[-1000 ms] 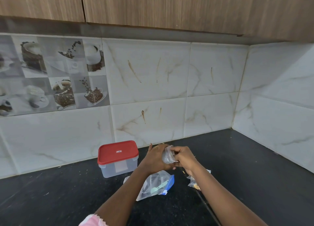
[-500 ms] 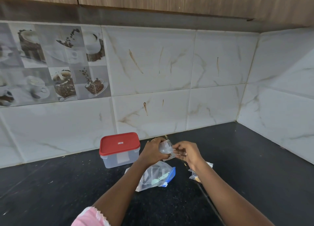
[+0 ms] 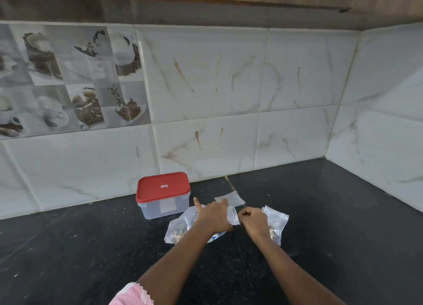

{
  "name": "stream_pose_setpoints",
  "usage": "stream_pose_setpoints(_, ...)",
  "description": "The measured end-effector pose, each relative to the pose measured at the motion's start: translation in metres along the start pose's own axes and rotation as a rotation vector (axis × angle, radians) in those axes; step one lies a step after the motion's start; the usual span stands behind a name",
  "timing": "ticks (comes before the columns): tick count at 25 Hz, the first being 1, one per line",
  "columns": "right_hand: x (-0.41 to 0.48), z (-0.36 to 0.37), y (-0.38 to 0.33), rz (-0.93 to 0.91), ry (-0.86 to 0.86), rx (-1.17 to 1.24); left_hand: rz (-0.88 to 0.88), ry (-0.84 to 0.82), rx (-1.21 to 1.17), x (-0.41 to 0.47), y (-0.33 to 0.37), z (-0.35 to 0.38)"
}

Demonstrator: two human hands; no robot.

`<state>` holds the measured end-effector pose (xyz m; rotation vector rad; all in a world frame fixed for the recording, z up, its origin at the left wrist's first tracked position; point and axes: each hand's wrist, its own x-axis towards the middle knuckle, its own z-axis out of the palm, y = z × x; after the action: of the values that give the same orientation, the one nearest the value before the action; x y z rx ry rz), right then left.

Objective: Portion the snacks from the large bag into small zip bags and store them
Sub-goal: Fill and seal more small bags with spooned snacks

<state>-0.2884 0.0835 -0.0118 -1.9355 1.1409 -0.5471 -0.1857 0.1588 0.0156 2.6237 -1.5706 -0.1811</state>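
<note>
- The black tabletop (image 3: 320,213) ran to a tiled wall.
- A clear box (image 3: 163,205) with a red lid stood far left, near the wall.
- The large bag (image 3: 179,228) lay just right of the box, partly under the left hand (image 3: 212,217).
- A filled bag (image 3: 278,221) lay right of the right hand (image 3: 254,222).
- An empty bag (image 3: 232,198) lay flat beyond the hands.
- Both hands pinched one small zip bag (image 3: 233,215) between them, above the tabletop.

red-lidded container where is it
In the head view, the red-lidded container stands on the black counter by the tiled wall, just behind the large bag and left of the left hand.
</note>
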Motion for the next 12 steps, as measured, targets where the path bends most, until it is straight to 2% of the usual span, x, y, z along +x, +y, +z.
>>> stream_pose_setpoints(2,-0.001,0.006,0.004,-0.099,0.021,-0.028,-0.022,0.049,-0.007,0.000,-0.003,-0.004)
stream_pose_setpoints(6,-0.012,0.014,0.002,-0.390,-0.195,-0.312,-0.096,0.097,-0.196,0.004,-0.017,-0.007)
stream_pose_setpoints(9,-0.010,0.016,0.002,-0.571,-0.340,-0.567,-0.081,0.210,-0.155,0.003,-0.028,-0.011)
stream_pose_setpoints(12,-0.002,0.012,-0.016,-0.485,-0.464,-0.584,-0.037,0.299,-0.125,-0.003,-0.032,-0.017)
